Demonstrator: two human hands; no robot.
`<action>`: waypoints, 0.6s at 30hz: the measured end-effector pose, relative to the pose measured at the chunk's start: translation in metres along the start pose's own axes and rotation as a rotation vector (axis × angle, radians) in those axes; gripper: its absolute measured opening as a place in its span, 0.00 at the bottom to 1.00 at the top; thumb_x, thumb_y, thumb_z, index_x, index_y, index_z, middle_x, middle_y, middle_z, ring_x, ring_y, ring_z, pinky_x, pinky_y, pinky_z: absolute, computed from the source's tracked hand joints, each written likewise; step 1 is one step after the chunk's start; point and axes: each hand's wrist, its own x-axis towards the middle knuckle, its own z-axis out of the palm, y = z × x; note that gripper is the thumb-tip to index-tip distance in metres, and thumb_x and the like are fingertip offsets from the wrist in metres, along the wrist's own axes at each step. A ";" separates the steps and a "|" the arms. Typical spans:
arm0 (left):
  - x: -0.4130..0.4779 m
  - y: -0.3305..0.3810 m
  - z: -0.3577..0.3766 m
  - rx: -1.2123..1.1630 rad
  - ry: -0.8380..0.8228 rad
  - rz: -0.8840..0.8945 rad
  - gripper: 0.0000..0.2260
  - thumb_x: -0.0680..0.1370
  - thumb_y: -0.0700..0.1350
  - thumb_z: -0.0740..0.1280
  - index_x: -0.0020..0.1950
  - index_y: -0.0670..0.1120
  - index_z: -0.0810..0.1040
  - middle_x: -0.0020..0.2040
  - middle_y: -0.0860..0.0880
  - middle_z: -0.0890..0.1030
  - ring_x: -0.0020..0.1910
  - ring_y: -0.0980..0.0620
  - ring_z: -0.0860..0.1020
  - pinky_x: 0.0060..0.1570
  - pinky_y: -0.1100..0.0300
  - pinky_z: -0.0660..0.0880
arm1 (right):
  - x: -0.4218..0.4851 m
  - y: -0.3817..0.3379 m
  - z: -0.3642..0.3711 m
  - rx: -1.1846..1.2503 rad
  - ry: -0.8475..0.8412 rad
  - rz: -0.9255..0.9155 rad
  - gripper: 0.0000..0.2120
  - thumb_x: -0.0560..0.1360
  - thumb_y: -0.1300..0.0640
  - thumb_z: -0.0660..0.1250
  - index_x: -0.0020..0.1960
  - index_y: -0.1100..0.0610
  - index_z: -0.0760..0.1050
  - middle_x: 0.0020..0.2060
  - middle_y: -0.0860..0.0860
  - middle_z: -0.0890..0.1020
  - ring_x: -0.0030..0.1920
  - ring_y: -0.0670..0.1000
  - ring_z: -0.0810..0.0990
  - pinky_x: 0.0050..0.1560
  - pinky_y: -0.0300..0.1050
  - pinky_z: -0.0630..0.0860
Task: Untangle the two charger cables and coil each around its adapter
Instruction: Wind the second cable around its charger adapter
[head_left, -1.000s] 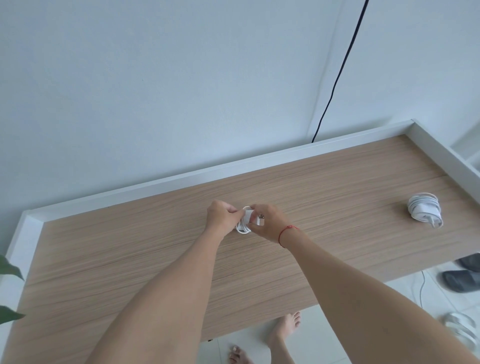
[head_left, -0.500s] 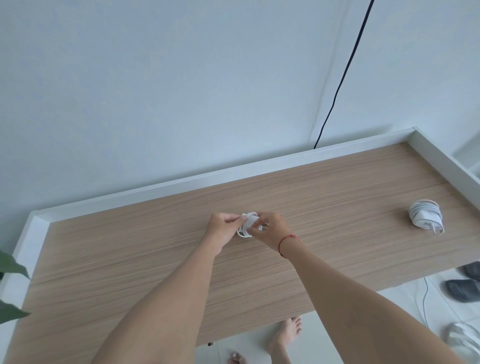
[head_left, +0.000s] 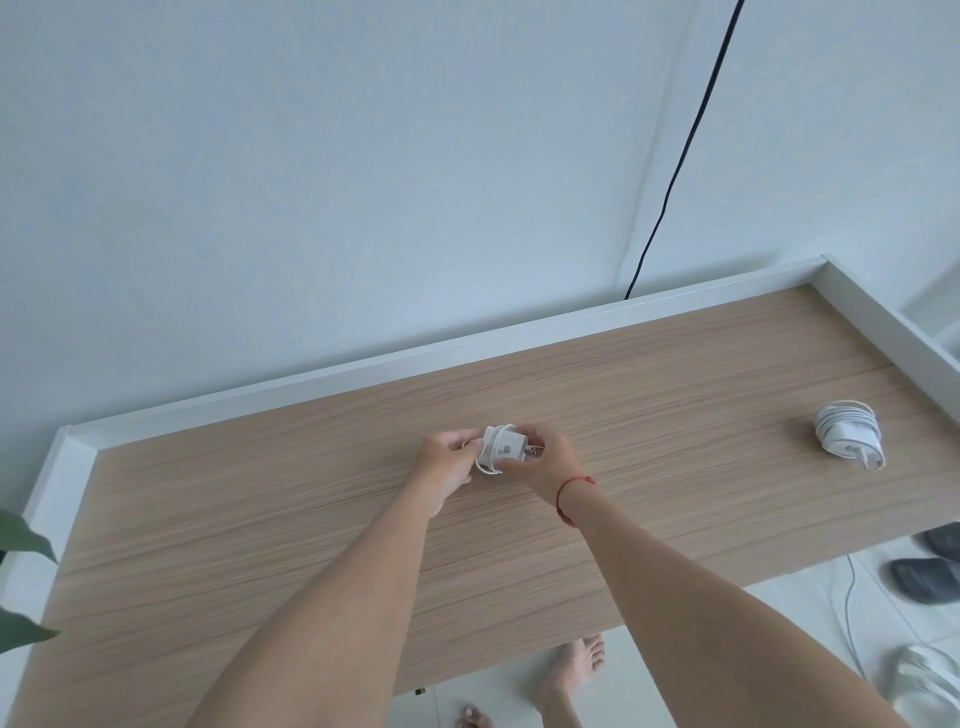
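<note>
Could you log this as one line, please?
left hand: pinches cable | right hand: holds adapter | other charger: coiled on desk

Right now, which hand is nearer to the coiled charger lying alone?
Right. Both hold the other charger, left of the coiled charger: right hand closer, left hand farther.

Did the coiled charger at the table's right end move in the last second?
No; the coiled charger keeps its spot relative to the far-right table corner.
</note>
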 end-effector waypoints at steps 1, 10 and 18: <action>0.000 0.001 0.000 -0.032 -0.016 -0.010 0.11 0.80 0.42 0.65 0.62 0.46 0.79 0.56 0.47 0.80 0.55 0.50 0.80 0.55 0.55 0.78 | 0.001 0.001 0.000 0.016 0.009 0.002 0.21 0.69 0.59 0.75 0.61 0.55 0.75 0.53 0.48 0.79 0.51 0.47 0.77 0.44 0.32 0.72; -0.003 0.010 0.020 -0.216 -0.054 -0.109 0.09 0.78 0.37 0.67 0.58 0.39 0.81 0.53 0.42 0.83 0.49 0.49 0.83 0.46 0.62 0.80 | 0.001 0.002 -0.016 0.143 0.076 0.101 0.13 0.75 0.59 0.67 0.60 0.53 0.78 0.51 0.50 0.78 0.53 0.52 0.79 0.56 0.51 0.80; -0.016 0.057 0.114 -0.191 -0.131 -0.074 0.09 0.77 0.35 0.68 0.57 0.36 0.80 0.50 0.40 0.82 0.47 0.46 0.82 0.38 0.67 0.80 | -0.007 0.015 -0.115 0.165 0.217 0.164 0.15 0.74 0.60 0.66 0.60 0.53 0.78 0.57 0.54 0.76 0.52 0.50 0.78 0.57 0.53 0.79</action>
